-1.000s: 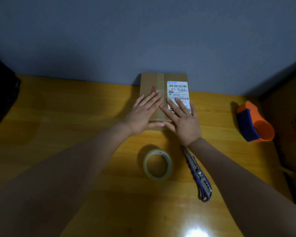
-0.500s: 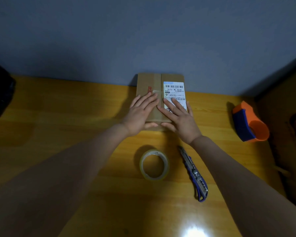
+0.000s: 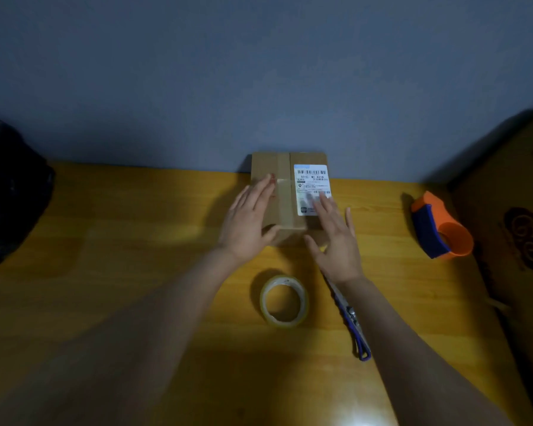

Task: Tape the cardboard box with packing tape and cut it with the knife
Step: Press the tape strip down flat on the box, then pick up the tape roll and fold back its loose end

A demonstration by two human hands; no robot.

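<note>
While cardboard box (image 3: 285, 192) sits closed, contents hidden, at table's (image 3: 120, 241) 12 o'clock edge, left hand (image 3: 246, 224) and right hand (image 3: 336, 241) flank it, fingers spread, gripping nothing, tape roll (image 3: 283, 301) and knife (image 3: 351, 321) at 6 o'clock of box.

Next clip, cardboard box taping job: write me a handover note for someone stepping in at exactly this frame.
Left hand: open, empty, at the left side of the brown cardboard box.
Right hand: open, empty, fingers over the box's white shipping label.
The box sits at the back of the yellow wooden table, against the wall.
The clear packing tape roll lies flat in front of it; the blue utility knife lies to its right, partly under the right forearm.
Done: tape strips show along the box's top seam.
Left: whether more taping is needed cannot be told; the knife has not been picked up.
</note>
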